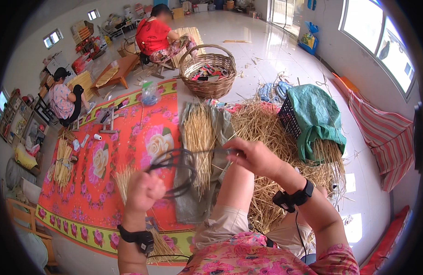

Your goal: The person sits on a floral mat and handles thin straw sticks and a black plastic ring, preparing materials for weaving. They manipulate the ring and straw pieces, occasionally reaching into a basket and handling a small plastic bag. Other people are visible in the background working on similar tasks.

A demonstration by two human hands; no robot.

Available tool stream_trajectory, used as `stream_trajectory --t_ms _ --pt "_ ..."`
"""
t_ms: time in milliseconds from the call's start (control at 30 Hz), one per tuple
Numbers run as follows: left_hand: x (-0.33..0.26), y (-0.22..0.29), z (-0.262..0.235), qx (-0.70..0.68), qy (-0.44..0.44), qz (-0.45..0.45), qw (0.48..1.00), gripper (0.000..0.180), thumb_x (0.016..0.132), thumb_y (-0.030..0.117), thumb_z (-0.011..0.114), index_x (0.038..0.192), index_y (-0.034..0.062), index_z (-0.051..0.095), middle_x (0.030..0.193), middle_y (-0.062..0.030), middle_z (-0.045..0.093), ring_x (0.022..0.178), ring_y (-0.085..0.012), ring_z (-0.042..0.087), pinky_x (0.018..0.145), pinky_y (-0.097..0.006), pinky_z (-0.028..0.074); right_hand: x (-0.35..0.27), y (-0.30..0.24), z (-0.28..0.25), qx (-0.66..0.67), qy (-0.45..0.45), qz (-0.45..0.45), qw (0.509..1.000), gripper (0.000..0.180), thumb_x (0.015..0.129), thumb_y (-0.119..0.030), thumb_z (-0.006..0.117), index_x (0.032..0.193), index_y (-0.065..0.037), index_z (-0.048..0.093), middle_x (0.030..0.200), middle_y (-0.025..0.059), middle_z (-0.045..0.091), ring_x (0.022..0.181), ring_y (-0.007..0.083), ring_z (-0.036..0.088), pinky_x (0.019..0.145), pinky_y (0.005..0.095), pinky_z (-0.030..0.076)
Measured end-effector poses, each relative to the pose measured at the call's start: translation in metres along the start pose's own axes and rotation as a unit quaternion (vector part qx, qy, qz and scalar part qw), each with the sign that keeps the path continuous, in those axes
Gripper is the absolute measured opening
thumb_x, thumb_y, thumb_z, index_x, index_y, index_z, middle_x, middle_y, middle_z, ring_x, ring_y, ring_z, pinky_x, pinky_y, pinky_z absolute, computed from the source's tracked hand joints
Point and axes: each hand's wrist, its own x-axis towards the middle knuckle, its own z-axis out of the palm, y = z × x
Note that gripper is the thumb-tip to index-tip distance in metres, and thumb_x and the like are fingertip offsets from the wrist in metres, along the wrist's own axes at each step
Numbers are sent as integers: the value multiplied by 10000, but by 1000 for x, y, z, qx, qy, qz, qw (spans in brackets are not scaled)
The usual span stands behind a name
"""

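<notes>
A coil of black cord (191, 170), blurred by motion, hangs in loops from my left hand (146, 189), whose fingers are closed round it. From the coil one strand runs across to my right hand (253, 157), pinched between the thumb and fingers. Both hands are raised in front of my lap. Behind the cord lies a bundle of straw stalks (196, 133) on a grey-green sheet (187, 208). Another straw bundle (124, 179) shows partly behind my left hand. To the right, a loose heap of straw (255, 126) reaches past my right hand and around my legs.
A red flowered mat (124, 158) covers the left floor, with a tied straw bundle (63, 161) on it. Ahead stands a wicker basket (207, 87). At right, a green sack (314, 112) covers a dark crate (288, 118). Two people (152, 36) (63, 98) sit farther back.
</notes>
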Motion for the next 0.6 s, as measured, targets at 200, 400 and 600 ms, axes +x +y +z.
stream_trajectory --t_ms 200,400,600 --pt "-12 46 -24 -84 41 165 982 353 1002 388 333 743 149 318 468 57 227 360 -57 143 346 -243 136 10 20 -26 -111 233 21 966 104 854 -121 597 941 -66 581 764 110 641 672 290 634 579 374 501" --pt "-45 90 -17 -27 11 230 973 346 1007 373 322 752 140 312 447 44 240 345 -58 149 333 -244 125 42 19 24 34 241 41 969 90 890 -92 522 937 -27 563 865 157 564 822 340 551 740 396 458" --pt "-65 116 9 63 1 137 989 390 972 381 429 707 114 324 427 40 213 320 -81 136 327 -269 130 12 4 109 23 -228 -34 973 564 819 -295 642 1282 -49 435 1219 204 475 1144 360 468 976 420 394"
